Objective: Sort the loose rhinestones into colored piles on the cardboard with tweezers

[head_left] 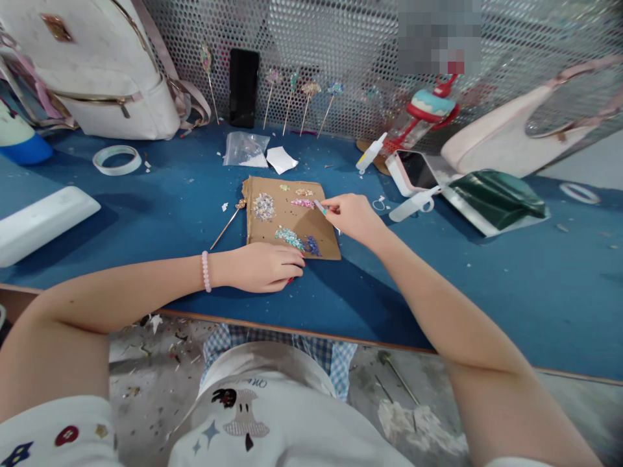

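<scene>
— What sits at the centre of the frame?

— A brown cardboard sheet on the blue table, carrying small heaps of sequins: a silvery heap, a pink one, a teal one, a dark blue one; what each bit is stays too small to tell.

— And the hands?

— The right hand rests at the sheet's right edge, fingers pinched shut on a thin stick-like tool whose tip lies beside the pink heap; the tool's far end is hidden inside the fingers. The left hand lies curled at the sheet's lower edge, touching it; something red shows under its fingertips, but whether it grips anything I cannot tell.

— Round about?

— A gold hairpin just left of the sheet; a clear bag above it; decorated pins leaning on the perforated panel, upper centre; a tape roll and white backpack at upper left, the backpack cut by the frame edge; a phone to the upper right.
</scene>
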### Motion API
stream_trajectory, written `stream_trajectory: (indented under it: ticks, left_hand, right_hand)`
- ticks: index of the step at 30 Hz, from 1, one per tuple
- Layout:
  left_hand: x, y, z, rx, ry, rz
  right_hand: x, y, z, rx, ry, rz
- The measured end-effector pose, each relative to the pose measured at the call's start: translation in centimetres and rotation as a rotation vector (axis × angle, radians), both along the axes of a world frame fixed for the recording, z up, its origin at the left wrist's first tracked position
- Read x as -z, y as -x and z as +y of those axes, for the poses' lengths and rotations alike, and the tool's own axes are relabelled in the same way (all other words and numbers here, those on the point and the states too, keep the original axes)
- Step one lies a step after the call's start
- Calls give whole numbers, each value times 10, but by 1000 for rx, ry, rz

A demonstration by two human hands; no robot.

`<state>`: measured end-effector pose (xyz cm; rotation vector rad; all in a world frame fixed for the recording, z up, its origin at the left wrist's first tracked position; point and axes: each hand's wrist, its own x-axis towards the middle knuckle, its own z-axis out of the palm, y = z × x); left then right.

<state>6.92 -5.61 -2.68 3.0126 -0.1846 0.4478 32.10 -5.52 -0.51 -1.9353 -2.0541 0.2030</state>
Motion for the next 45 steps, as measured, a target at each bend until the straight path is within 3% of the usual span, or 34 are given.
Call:
stream_trajectory:
  ticks: [17, 28, 45]
  left_hand:
    - [0, 0, 0, -6, 10, 8]
    - [1, 0, 0, 6, 13, -2]
    - [-1, 0, 0, 0, 17, -8]
  right_hand:
    - [0, 7, 0, -34, -22, -90]
    - [14, 1, 3, -20, -81, -170]
    - [3, 17, 7, -87, -42, -148]
